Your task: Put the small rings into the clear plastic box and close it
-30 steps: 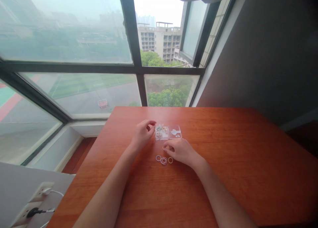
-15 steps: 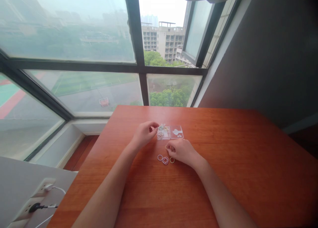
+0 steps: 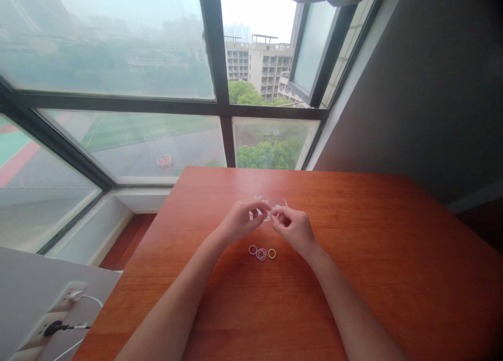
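My left hand point(image 3: 244, 218) and my right hand point(image 3: 294, 228) meet at their fingertips above the tabletop. A small, pale elastic hair band was in my right hand's pinch a moment earlier; the closed fingers now mostly hide it. The left thumb and forefinger curl together at the same spot, and what lies between them I cannot make out. Behind both hands is a clear plastic box point(image 3: 283, 201) with its lid folded open, largely covered by my fingers. Nearer to me lie a lilac band point(image 3: 252, 250), a small clump of pinkish bands point(image 3: 261, 254) and a yellowish band point(image 3: 272, 253).
The reddish-brown wooden table point(image 3: 373, 256) reaches far to the right; its left edge slants past a wall with sockets and plugged cables point(image 3: 58, 327). Large windows point(image 3: 118, 52) stand beyond the far edge, and a dark wall point(image 3: 424, 88) rises on the right.
My right hand has moved up and away from the loose bands, carrying the pale band. My left hand has shifted right from the box's side, and the fingertips now meet in front of the box.
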### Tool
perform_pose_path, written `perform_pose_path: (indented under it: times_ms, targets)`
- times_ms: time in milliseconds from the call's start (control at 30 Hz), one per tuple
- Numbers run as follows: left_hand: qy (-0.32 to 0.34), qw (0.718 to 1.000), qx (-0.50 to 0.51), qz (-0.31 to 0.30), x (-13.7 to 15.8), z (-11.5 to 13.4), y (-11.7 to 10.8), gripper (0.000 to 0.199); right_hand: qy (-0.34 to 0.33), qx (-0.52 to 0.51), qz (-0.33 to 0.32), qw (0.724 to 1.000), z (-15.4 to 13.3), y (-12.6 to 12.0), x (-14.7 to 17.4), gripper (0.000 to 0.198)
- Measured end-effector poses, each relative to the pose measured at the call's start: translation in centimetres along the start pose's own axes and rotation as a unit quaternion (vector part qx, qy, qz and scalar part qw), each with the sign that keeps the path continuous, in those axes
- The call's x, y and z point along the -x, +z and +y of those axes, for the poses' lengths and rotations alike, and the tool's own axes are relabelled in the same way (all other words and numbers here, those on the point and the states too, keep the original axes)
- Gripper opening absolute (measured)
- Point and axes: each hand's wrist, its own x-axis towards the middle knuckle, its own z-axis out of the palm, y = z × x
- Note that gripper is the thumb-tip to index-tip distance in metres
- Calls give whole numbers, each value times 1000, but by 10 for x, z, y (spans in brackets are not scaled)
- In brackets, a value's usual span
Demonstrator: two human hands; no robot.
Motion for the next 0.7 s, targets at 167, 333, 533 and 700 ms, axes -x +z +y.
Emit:
perform_pose_path:
  times_ms: [167,333,533,700]
  targets:
    - [11,1000,3,10,0,2,-1,23,-12,-10,4,1000,-1,0,0,14]
    - [14,1000,-12,11,0,1,-2,16,-16,-3,5,1000,-3,-1,0,13]
    - [8,999,-41,30,-1,-3,-3,13,-16,24,15,999,0,-2,-1,15]
    - [-23,987,-69,144,-8,-11,0,9,-11,65,-11,998,1,-1,-1,12]
